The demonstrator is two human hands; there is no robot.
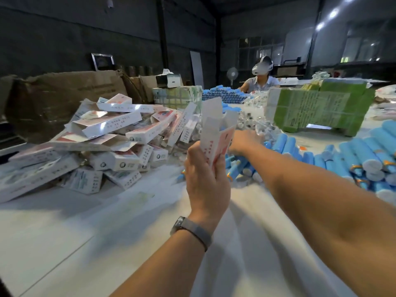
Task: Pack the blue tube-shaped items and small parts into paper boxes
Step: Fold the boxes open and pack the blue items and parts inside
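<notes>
Left hand [205, 179] fingers clasp one open box [216, 133]; right hand [244, 141] grip unclear, seemingly among tubes [360, 155]

The left hand [205, 181] grips an upright white-and-red paper box [216, 136], top flaps open; the right hand [244, 142] reaches far over the blue tube-shaped items [351, 155]; a pile of white paper boxes [107, 142] lies left.

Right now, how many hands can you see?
2. The left hand holds an open paper box upright at the middle. The right hand reaches behind it toward the blue tubes.
</notes>
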